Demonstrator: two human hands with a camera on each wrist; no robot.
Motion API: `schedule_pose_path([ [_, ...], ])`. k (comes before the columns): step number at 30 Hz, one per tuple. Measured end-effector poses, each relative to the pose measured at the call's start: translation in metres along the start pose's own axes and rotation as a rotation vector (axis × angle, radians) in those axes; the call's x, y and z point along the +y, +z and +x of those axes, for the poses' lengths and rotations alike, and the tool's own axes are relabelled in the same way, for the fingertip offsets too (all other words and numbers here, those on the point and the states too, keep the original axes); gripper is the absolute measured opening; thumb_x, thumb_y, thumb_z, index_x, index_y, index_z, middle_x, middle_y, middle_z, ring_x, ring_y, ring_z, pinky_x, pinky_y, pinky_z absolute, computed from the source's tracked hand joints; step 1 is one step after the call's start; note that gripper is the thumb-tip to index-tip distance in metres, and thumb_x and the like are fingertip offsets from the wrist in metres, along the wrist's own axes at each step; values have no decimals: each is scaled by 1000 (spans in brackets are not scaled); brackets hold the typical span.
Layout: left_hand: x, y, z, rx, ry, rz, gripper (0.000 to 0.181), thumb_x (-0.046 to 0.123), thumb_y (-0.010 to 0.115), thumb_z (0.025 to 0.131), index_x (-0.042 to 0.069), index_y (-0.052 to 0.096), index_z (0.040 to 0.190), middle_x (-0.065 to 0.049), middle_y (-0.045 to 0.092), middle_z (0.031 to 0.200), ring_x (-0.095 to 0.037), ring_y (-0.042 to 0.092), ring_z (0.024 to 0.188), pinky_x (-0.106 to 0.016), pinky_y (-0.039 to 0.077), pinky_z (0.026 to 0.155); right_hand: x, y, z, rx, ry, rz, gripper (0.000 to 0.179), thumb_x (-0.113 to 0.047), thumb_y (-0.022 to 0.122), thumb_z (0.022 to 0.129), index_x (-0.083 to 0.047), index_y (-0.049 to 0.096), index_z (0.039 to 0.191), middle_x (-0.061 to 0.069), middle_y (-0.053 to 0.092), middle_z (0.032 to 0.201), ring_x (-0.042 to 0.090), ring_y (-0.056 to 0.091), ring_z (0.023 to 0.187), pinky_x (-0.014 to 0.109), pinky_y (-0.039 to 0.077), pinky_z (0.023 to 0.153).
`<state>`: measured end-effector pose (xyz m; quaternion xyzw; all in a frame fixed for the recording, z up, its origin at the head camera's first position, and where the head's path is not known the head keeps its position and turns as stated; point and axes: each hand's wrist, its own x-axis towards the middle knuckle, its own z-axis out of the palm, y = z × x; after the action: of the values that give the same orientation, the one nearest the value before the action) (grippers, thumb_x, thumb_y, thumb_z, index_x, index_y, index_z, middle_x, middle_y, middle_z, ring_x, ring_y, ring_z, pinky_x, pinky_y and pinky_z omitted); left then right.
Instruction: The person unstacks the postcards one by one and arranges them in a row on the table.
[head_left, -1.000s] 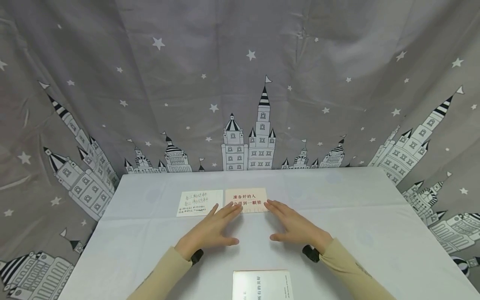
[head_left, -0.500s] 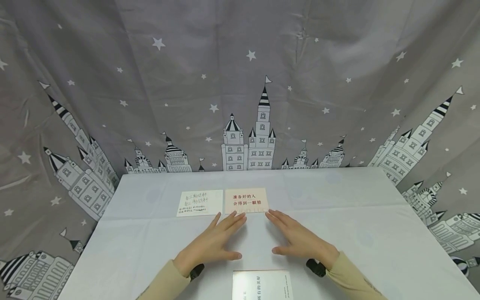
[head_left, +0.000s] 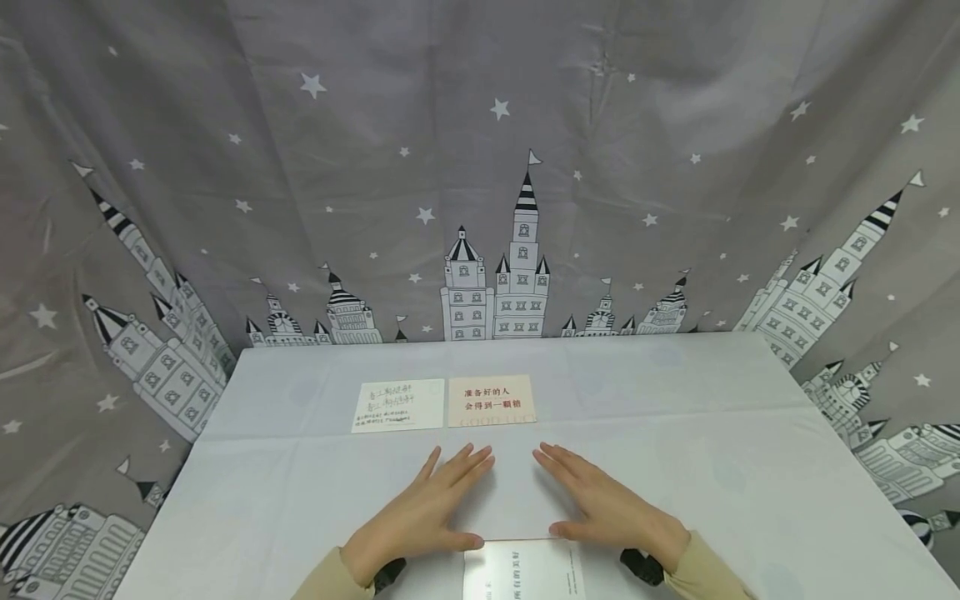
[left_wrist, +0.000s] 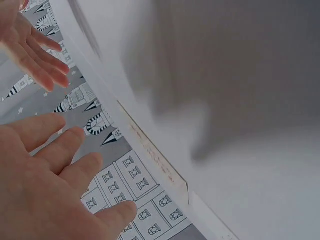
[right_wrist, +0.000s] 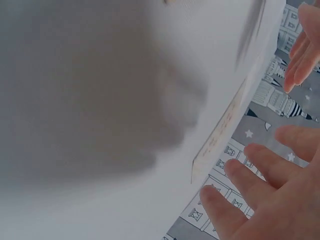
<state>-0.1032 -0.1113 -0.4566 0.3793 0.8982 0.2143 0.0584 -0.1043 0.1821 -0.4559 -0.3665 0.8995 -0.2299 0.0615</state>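
Fingers spread, my left hand hovers over the white table with nothing in its grasp; its thumb overlaps the top left corner of a white booklet in the head view. My right hand mirrors it, holding nothing, its thumb near the booklet's top right corner. Beyond the fingertips lie two cards side by side: a white postcard with handwriting at left and a cream card with printed characters at right. The cream card shows edge-on in the left wrist view. The booklet's near part is cut off by the frame.
A white cloth covers the table. Behind and around it hangs a grey curtain printed with stars and castles. Dark wrist cameras sit under both wrists.
Both hands have drawn back from the cards toward the booklet, staying spread. The cream card, partly covered by fingertips before, now shows whole. Cards and booklet have stayed put.
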Motion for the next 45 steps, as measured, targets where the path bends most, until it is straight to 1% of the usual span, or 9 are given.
schedule_pose_path([
  [4, 2, 4, -5, -1, 1, 0, 93, 45, 75, 78, 5, 31, 149, -9, 26, 155, -33, 20, 141, -63, 11, 110, -3, 4, -6, -20, 11, -1, 84, -34, 71, 85, -7, 27, 151, 15, 28, 153, 32, 30, 137, 51, 34, 106],
  [10, 6, 11, -10, -21, -2, -9, 95, 49, 73, 76, 7, 30, 150, -9, 24, 156, -33, 19, 142, -63, 11, 110, -7, 9, -18, -5, -19, -26, 83, -41, 68, 86, -7, 28, 150, 15, 31, 152, 33, 34, 135, 52, 38, 102],
  [15, 15, 16, -15, -34, 40, -12, 101, 56, 72, 74, 4, 30, 149, -14, 24, 155, -37, 22, 140, -67, 17, 106, -12, 12, -26, -8, -57, -11, 86, -50, 64, 86, -9, 27, 151, 17, 32, 151, 35, 38, 132, 54, 43, 98],
  [19, 23, 21, -19, -54, 46, -14, 104, 68, 64, 73, 6, 30, 149, -13, 25, 155, -36, 23, 140, -66, 19, 106, -17, 16, -34, -19, -64, -7, 90, -55, 63, 84, -10, 25, 152, 15, 31, 152, 32, 37, 134, 50, 44, 98],
  [25, 33, 28, -25, -56, 42, 4, 108, 81, 49, 74, 7, 29, 150, -11, 26, 155, -33, 25, 140, -63, 21, 107, -26, 25, -43, -39, 0, -1, 98, -71, 59, 76, -16, 27, 152, 9, 29, 153, 25, 35, 135, 44, 44, 100],
  [28, 35, 31, -28, -60, 61, 10, 106, 80, 45, 78, 6, 26, 151, -13, 26, 154, -34, 25, 140, -64, 24, 105, -28, 29, -45, -38, -4, -27, 100, -74, 58, 75, -17, 28, 151, 9, 30, 153, 26, 37, 135, 44, 46, 98],
  [33, 35, 36, -32, -75, 80, 2, 100, 75, 42, 83, 6, 23, 152, -14, 25, 154, -35, 26, 139, -66, 27, 103, -29, 35, -49, -18, -39, -54, 96, -71, 56, 79, -15, 27, 152, 12, 32, 152, 29, 38, 133, 46, 48, 95],
  [41, 37, 39, -35, -116, 44, 11, 90, 72, 35, 89, 8, 26, 151, -11, 26, 155, -32, 26, 140, -63, 26, 105, -31, 44, -51, -55, -16, -26, 90, -67, 53, 84, -13, 27, 152, 14, 33, 151, 34, 39, 131, 50, 48, 93],
  [45, 40, 42, -36, -137, 35, 19, 86, 70, 32, 91, 10, 27, 151, -11, 27, 154, -32, 27, 139, -63, 27, 104, -31, 49, -53, -42, -26, -81, 87, -66, 50, 87, -13, 27, 151, 14, 36, 149, 33, 41, 130, 47, 48, 93],
])
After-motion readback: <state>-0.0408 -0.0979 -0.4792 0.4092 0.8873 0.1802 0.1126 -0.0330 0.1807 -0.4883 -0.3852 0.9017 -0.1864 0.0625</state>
